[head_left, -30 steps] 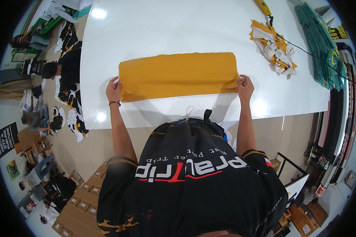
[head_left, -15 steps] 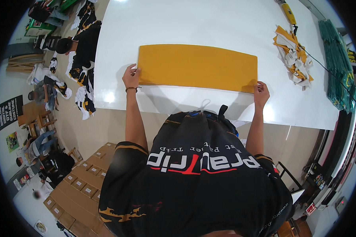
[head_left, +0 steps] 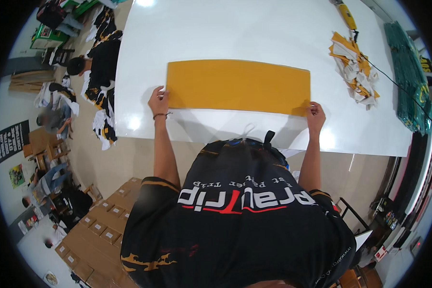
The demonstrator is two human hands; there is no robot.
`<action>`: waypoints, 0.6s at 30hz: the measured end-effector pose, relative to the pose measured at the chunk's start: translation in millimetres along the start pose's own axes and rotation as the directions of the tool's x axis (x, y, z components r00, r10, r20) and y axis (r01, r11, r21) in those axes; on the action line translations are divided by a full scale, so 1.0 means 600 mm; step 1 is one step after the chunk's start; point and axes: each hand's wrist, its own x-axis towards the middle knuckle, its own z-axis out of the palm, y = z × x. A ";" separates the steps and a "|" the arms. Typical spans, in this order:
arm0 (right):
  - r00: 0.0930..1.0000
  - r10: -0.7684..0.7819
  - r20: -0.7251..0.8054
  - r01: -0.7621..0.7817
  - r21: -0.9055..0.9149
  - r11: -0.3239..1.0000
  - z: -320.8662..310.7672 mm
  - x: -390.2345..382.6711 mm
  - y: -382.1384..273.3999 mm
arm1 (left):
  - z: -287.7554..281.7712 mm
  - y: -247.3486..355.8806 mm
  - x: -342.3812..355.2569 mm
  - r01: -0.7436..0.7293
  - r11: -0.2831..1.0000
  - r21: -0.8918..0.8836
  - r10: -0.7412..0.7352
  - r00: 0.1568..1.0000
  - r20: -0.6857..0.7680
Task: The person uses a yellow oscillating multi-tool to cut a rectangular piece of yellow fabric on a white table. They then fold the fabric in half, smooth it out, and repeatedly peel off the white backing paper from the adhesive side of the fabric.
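Observation:
A long mustard-yellow fabric panel (head_left: pixel 238 87) lies flat on the white table (head_left: pixel 216 29), its far edge gently curved. Its edges look slightly thick, but I cannot tell how many layers there are. At the panel's left end, my left hand (head_left: pixel 159 101) pinches the edge with bent fingers; a thin dark bracelet circles that wrist. My right hand (head_left: pixel 315 116) has its thumb and fingers closed on the near right corner. Both forearms reach in over the table's near edge.
Yellow and white fabric scraps (head_left: pixel 353 69) are heaped at the right, below a yellow corded power tool (head_left: pixel 346 17). Green bundled material (head_left: pixel 408 72) lines the right edge. Brown cartons (head_left: pixel 98 230) stand at lower left. Another person (head_left: pixel 103 65) and dark garments are beyond the table's left side.
The view has tilted slightly, so the panel and the table's left side appear a little lower. Both hands stay at the panel's ends.

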 end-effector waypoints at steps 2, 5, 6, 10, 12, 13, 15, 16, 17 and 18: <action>0.997 -0.079 -0.010 0.079 -0.018 0.997 -0.007 0.001 -0.003 | 0.008 -0.036 0.015 -0.109 0.994 0.031 0.109 0.994 -0.001; 0.980 -0.193 -0.056 0.183 -0.149 0.972 -0.017 0.050 0.029 | 0.009 -0.097 0.021 -0.095 0.991 -0.090 0.092 0.995 -0.035; 0.984 -0.152 -0.090 0.141 -0.114 0.983 -0.030 0.066 0.023 | 0.005 -0.088 0.017 -0.120 0.991 0.060 0.123 0.992 -0.043; 0.935 0.033 -0.353 -0.050 -0.038 0.998 -0.114 0.168 0.036 | -0.021 -0.058 0.012 -0.206 0.929 0.306 0.239 0.968 -0.074; 0.871 0.186 -0.455 -0.203 0.011 0.979 -0.154 0.215 0.059 | -0.025 -0.028 0.018 -0.193 0.938 0.289 0.218 0.974 -0.056; 0.847 0.167 -0.504 -0.227 -0.059 0.972 -0.171 0.236 0.078 | -0.025 -0.013 0.018 -0.180 0.943 0.280 0.201 0.979 -0.048; 0.806 0.112 -0.581 -0.273 -0.197 0.942 -0.190 0.271 0.095 | -0.035 0.015 0.019 -0.176 0.949 0.260 0.194 0.980 -0.048; 0.811 0.105 -0.576 -0.296 -0.249 0.922 -0.191 0.281 0.094 | -0.041 0.026 0.018 -0.169 0.953 0.252 0.187 0.981 -0.052; 0.815 0.097 -0.571 -0.318 -0.301 0.899 -0.192 0.293 0.093 | -0.044 0.033 0.021 -0.191 0.946 0.264 0.214 0.975 -0.063; 0.820 0.087 -0.565 -0.336 -0.353 0.873 -0.192 0.305 0.093 | -0.046 0.043 0.020 -0.176 0.952 0.249 0.196 0.979 -0.059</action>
